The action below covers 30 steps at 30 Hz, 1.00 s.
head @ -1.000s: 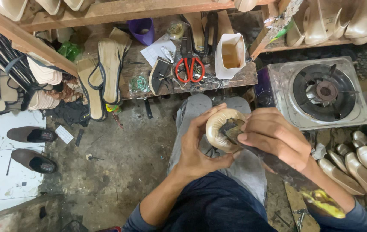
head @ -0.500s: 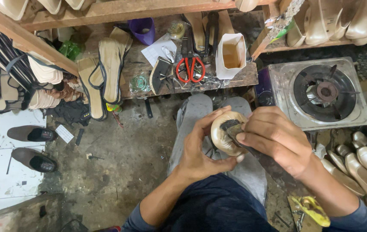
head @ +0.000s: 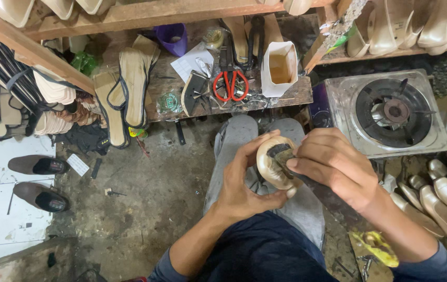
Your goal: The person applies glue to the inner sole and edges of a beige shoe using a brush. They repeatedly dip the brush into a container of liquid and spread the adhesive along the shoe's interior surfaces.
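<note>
Shoe upper (head: 273,166), a pale beige piece curled round a form, sits over the person's lap between both hands, below the cluttered wooden bench (head: 296,94). Left hand (head: 244,183) cups it from beneath and behind, fingers wrapped closed around its side. Right hand (head: 333,167) pinches a dark, flat tool (head: 282,155) against the opening, fingers closed on the handle. Judging by this, the step in hand is working the rim with that tool; a further stroke would call for a steady left grip and a slow turn. Its surface looks smooth and slightly glossy, with a darker inner edge. Red-handled scissors (head: 230,86) lie on the bench, a gas burner (head: 391,112) stands to the right
</note>
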Motion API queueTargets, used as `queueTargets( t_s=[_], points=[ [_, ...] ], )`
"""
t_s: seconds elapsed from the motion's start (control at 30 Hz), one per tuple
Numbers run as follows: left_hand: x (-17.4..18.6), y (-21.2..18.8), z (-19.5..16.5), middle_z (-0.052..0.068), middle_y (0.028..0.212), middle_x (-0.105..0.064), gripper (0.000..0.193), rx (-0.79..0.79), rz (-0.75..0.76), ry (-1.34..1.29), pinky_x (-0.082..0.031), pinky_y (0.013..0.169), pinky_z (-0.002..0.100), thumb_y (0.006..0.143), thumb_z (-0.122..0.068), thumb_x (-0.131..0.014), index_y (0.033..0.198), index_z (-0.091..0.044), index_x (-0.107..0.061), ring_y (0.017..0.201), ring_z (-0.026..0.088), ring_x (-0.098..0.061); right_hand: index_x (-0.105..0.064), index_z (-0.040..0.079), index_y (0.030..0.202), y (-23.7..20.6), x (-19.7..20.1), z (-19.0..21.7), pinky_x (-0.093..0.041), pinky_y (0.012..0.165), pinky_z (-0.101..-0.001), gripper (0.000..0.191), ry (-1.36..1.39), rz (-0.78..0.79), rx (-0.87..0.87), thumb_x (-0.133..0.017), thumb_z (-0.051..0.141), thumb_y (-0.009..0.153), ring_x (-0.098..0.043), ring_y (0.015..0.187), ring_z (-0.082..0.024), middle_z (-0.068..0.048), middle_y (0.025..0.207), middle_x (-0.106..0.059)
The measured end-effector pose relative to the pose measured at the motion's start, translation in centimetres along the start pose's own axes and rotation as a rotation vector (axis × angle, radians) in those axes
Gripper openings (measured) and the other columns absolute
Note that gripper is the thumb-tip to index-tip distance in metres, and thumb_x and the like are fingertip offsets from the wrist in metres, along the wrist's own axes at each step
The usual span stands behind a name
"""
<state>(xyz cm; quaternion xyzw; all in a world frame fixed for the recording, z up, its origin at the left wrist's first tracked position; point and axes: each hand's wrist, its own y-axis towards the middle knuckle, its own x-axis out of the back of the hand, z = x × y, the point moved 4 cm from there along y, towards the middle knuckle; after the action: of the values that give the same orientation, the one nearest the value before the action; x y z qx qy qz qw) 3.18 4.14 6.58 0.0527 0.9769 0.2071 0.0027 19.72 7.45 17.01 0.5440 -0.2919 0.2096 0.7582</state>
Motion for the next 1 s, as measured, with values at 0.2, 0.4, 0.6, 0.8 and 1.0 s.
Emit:
queueTargets(
  t_s=[0.2,0.4,0.6,0.8,1.0],
  points=[
    [0.1,-0.1,-0.1,0.020,0.156,-0.055,0.094,0.006,-0.004,0.011,-0.053,0.120,0.039,0.074,-0.011,-0.094,0.151,0.002,-0.040,0.140,0.027,-0.063,-0.066,-0.007,0.107,0.0,0.0,0.5,-0.056,0.093,-0.0502,0.032,0.079,0.040,0.007,-0.071,0.013,0.082,-0.068,0.101,-0.035,-0.017,0.108,-0.066],
    [0.1,-0.1,-0.1,0.019,0.156,-0.057,0.094,0.044,0.001,-0.006,-0.054,0.119,0.039,0.074,-0.010,-0.093,0.152,0.001,-0.040,0.138,0.026,-0.064,-0.066,-0.007,0.108,0.0,0.1,0.3,-0.056,0.093,-0.0515,0.034,0.083,0.051,0.007,-0.070,0.012,0.081,-0.068,0.100,-0.035,-0.018,0.106,-0.065],
    [0.1,-0.1,-0.4,0.018,0.155,-0.058,0.094,0.055,0.003,-0.030,-0.054,0.119,0.039,0.075,-0.008,-0.092,0.153,0.001,-0.041,0.138,0.026,-0.065,-0.066,-0.008,0.108,-0.2,0.1,0.3,-0.056,0.094,-0.0520,0.036,0.070,0.035,0.004,-0.070,0.013,0.080,-0.067,0.102,-0.036,-0.019,0.108,-0.065],
    [0.1,-0.2,-0.2,0.017,0.152,-0.059,0.094,0.062,0.012,-0.019,-0.054,0.117,0.038,0.074,-0.011,-0.093,0.152,0.001,-0.042,0.135,0.025,-0.066,-0.067,-0.009,0.110,-0.3,0.0,0.2,-0.057,0.095,-0.0525,0.035,0.059,0.022,-0.010,-0.072,0.010,0.081,-0.068,0.102,-0.036,-0.020,0.108,-0.065],
    [0.7,-0.3,0.8,0.018,0.154,-0.058,0.100,0.075,0.073,-0.067,-0.049,0.125,0.040,0.081,-0.023,-0.091,0.161,0.002,-0.036,0.137,0.026,-0.062,-0.065,-0.007,0.110,-0.6,-0.5,0.3,-0.057,0.095,-0.0516,0.033,0.059,0.003,0.014,-0.074,0.014,0.086,-0.068,0.103,-0.036,-0.019,0.108,-0.065]
  ],
)
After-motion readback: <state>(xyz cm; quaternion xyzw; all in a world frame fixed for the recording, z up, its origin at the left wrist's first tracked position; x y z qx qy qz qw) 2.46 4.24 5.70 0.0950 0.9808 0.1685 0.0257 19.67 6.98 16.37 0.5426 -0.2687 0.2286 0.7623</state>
